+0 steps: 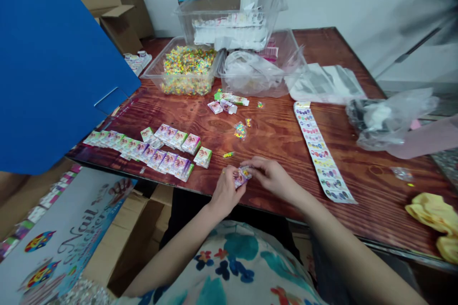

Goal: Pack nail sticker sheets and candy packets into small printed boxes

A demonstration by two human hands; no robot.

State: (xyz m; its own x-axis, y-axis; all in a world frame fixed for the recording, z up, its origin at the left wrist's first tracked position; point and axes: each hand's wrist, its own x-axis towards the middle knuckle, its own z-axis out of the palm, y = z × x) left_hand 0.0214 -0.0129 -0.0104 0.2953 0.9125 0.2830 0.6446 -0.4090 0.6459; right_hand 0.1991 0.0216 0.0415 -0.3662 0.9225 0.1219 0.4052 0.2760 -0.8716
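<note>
Near the table's front edge, my left hand (pixel 226 189) is wrapped round a small purple and white box (pixel 238 179). Against the box's upper end, my right hand (pixel 266 174) pinches a little clear packet of colored candies (pixel 245 171). Whether the packet is partly inside the box I cannot tell. Just beyond my hands lie a loose yellow candy packet (pixel 228 155) and a larger packet of mixed candies (pixel 240 130). To the left, several small boxes (pixel 143 148) lie in rows, with one green box (pixel 202 157) nearest my left hand.
A clear tub of candy packets (pixel 189 69) and a tub with plastic bags (pixel 250 71) stand at the back. A sticker strip (pixel 322 152) lies to the right, and a yellow cloth (pixel 432 214) sits far right. A blue panel (pixel 60 66) blocks the left.
</note>
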